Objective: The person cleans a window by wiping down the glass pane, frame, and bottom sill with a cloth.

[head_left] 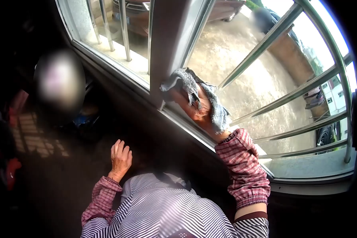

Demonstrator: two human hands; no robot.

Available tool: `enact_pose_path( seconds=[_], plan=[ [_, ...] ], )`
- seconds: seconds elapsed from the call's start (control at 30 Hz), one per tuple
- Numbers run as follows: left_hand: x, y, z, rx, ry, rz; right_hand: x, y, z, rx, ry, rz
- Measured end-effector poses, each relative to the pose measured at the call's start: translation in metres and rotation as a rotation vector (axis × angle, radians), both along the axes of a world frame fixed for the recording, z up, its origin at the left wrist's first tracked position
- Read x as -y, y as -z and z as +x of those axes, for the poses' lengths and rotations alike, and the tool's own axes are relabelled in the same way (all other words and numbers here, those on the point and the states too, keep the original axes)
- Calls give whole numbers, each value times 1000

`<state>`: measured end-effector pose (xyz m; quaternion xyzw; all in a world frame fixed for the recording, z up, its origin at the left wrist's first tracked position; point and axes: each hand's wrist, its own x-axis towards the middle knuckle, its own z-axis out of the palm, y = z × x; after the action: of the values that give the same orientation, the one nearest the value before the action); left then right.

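Observation:
A grey-blue cloth (219, 113) is bunched over and around my right hand (196, 107), which presses it at the lower corner of the window frame (162, 51), beside the upright post. The cloth hides most of that hand's fingers. Lower left, my left hand (121, 156) hangs in front of my body with its fingers bent and slightly apart; nothing shows in it. Both forearms wear red checked sleeves.
Metal bars (261, 47) stand outside the window, curving round on the right. The sill (194, 133) runs diagonally below my right hand. Beyond lie a paved yard and parked cars. At left are a blurred pale shape and dark, unclear objects.

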<state>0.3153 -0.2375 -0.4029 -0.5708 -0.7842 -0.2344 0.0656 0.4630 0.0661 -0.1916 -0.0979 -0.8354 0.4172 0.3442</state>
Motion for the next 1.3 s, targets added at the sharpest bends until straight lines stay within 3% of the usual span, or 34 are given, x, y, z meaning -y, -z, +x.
enact_pose_path(
  seconds=[0.13,0.27,0.3,0.4,0.43,0.5,0.57,0.63,0.7,0.73,0.87,1.03,1.13,1.2,1.3],
  plan=[
    [-4,-2,7,53,9,-15,-4,86,-5,-38,10,-305],
    [-50,-23,20,41,125,74,19,100,3,-42,66,58],
    [-63,-27,23,22,149,116,24,103,6,22,43,-197],
    [-100,-43,33,-10,224,180,33,93,31,84,20,-383],
    [-108,-49,36,-18,252,204,37,115,37,25,9,-584],
    [-124,-60,45,-34,299,263,33,104,64,114,255,620],
    [-135,-70,54,-50,341,293,49,83,104,33,61,-131],
    [-142,-75,58,-64,372,336,59,85,152,541,347,567],
    [-149,-79,64,-65,386,356,69,81,189,421,582,726],
    [-153,-81,67,-63,391,371,73,85,202,306,671,633],
    [-166,-85,74,-81,384,358,90,101,271,262,890,593],
    [-178,-72,80,-117,368,267,113,114,346,509,1221,765],
    [-175,-62,79,-129,376,240,130,106,377,532,1463,530],
    [-173,-61,78,-129,388,255,139,85,381,233,1589,275],
    [-163,-62,77,-104,370,288,149,67,358,230,1502,275]
  ],
)
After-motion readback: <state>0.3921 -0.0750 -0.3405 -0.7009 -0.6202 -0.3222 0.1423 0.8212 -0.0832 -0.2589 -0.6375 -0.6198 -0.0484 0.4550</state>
